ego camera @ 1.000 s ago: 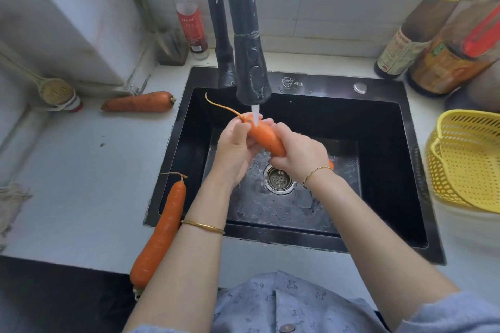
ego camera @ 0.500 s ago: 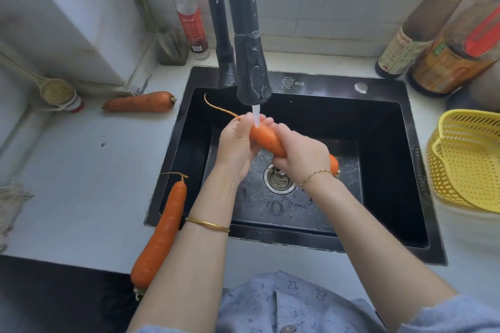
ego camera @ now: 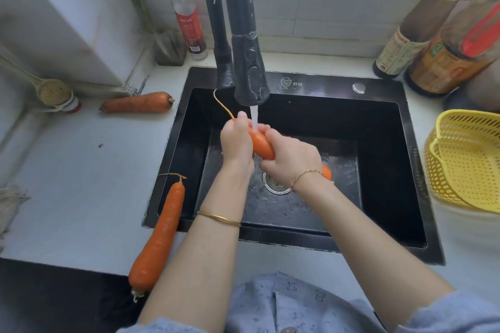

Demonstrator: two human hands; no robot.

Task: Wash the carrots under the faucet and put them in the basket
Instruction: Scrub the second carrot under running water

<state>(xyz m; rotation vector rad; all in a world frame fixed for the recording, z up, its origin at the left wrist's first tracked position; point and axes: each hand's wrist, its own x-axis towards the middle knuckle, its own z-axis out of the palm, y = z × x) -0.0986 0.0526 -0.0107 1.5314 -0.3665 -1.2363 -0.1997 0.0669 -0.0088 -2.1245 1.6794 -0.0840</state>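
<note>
carrot (ego camera: pixel 261 144) gripped in both hands sits under the faucet (ego camera: pixel 250 70), over the black sink (ego camera: pixel 297 83). it is tilted: its thin root tail curls up to the left and its thick end pokes out past the right wrist. the water stream (ego camera: pixel 254 116) lands on it just between the two hands. the left hand (ego camera: pixel 236 140) has its fingers curled round the thin end, thumb on top. the right hand (ego camera: pixel 293 161) has its fingers wrapped round the thicker part, lower down. both hands hang above the drain (ego camera: pixel 274 185), and the sink floor around it is wet. a thin gold bangle shows on each wrist.

a second carrot (ego camera: pixel 159 232) lies across the sink's front left corner, with its thin end over the basin and its thick end hanging off the near edge of the counter (ego camera: pixel 81 184). a third carrot (ego camera: pixel 138 102) lies flat on the counter left of the sink, well apart from the hands.

the yellow basket (ego camera: pixel 446 117) stands on the counter to the right of the sink, partly cut off by the picture's edge. a clear bottle with a red cap (ego camera: pixel 186 13) stands behind the sink's back left corner, and dark sauce bottles (ego camera: pixel 405 43) stand at the back right.
</note>
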